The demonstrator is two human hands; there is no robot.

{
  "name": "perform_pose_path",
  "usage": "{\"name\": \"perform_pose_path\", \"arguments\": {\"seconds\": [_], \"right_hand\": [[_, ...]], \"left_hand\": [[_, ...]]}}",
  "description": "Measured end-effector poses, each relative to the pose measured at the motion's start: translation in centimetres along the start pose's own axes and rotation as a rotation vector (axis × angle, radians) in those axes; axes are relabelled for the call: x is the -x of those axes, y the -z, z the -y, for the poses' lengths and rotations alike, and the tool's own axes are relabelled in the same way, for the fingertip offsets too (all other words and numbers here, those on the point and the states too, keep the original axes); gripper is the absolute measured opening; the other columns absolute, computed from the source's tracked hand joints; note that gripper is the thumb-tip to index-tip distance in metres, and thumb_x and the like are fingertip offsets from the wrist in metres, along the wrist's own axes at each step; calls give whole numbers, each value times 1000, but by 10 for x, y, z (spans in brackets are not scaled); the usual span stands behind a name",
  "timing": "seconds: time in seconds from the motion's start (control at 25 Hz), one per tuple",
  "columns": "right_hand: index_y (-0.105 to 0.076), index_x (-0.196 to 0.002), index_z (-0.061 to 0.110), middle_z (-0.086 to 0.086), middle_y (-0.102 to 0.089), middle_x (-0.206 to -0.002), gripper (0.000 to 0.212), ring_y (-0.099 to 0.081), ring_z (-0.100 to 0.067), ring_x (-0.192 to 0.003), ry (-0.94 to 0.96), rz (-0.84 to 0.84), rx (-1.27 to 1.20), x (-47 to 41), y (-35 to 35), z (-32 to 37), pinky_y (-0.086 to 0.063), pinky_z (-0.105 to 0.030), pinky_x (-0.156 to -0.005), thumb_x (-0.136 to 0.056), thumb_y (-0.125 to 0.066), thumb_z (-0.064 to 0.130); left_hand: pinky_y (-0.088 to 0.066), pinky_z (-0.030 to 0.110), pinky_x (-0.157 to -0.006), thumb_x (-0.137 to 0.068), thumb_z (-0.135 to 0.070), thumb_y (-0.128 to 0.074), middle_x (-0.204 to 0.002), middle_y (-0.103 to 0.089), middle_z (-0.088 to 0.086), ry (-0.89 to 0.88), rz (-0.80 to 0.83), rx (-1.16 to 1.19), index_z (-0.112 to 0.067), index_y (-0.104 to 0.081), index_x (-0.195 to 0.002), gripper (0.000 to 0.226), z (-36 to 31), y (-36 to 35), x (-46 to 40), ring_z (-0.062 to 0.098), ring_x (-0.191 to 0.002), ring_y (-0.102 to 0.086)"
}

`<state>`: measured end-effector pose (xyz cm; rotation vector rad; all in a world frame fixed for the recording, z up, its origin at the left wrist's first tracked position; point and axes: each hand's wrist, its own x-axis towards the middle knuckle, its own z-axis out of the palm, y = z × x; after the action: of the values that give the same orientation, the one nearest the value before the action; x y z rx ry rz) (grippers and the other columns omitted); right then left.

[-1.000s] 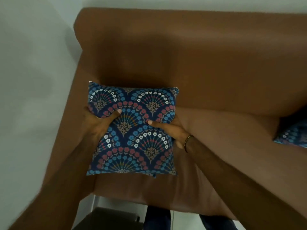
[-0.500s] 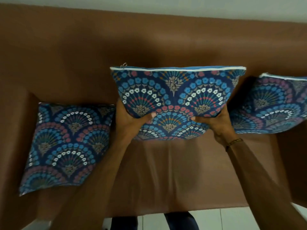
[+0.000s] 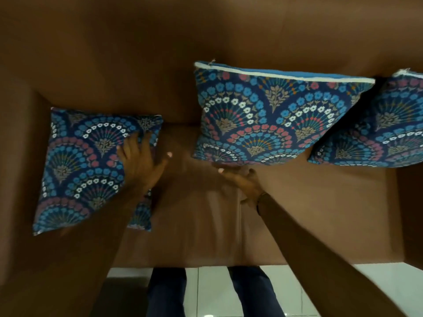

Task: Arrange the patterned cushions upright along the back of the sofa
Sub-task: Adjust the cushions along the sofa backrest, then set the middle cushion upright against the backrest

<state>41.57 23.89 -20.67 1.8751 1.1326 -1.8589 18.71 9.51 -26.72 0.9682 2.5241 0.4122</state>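
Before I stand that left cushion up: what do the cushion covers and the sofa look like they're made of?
Left cushion: looks like printed woven fabric, matte, creasing softly under the left hand. Middle cushion: same print, with white piping along its top edge. Sofa: brown, smooth, faint sheen, possibly leather or faux leather; can't tell which.

Brown sofa, navy cushions with blue-pink-white floral fans

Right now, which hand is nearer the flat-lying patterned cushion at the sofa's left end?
Left. The left hand rests on that cushion; the right hand is at the middle cushion's bottom edge.
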Motion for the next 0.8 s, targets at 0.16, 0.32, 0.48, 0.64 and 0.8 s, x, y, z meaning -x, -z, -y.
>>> {"name": "perform_pose_path", "arguments": {"seconds": [0.16,0.32,0.48,0.64,0.8], "right_hand": [[-55,-153,28,7,-55,-157,64,-54,-20,-135,-13,316,135,-14,-111,29,-46,-39,-105,-95,-72,50],[-52,-152,23,3,-66,-143,78,-66,-16,-119,141,408,66,-37,-215,54,-57,-35,-103,-86,-84,51],[-64,-133,26,0,-72,-135,64,-69,-25,-118,186,378,-28,-60,-266,51,-57,-44,-102,-78,-90,46],[-64,-135,13,-5,-77,-128,74,-73,-31,-121,485,151,-186,-44,-264,45,-62,-46,-98,-70,-98,11],[-41,-146,15,0,-66,-136,99,-69,-3,-122,907,-26,-174,-40,-257,82,-60,-26,-99,-67,-93,-13]], "left_hand": [[-12,76,-124,-88,-68,-66,-169,-29,26,145,-57,-48,-8,-35,-160,98,96,47,-10,51,-156,-24],[-14,69,-128,-67,-83,-78,-176,-13,13,389,-23,158,-36,-18,-166,125,154,84,-35,41,-161,-15],[-37,65,-122,-24,-93,-82,-171,-30,8,545,106,464,-41,-8,-165,168,188,103,-57,38,-154,-35],[-45,52,-120,-34,-77,-97,-164,-42,-2,265,-122,667,-37,-22,-162,153,191,112,-51,22,-150,-45],[-32,18,-123,-50,-45,-105,-169,-29,4,30,-362,712,-9,-14,-166,152,177,130,-54,16,-157,-34]]}}
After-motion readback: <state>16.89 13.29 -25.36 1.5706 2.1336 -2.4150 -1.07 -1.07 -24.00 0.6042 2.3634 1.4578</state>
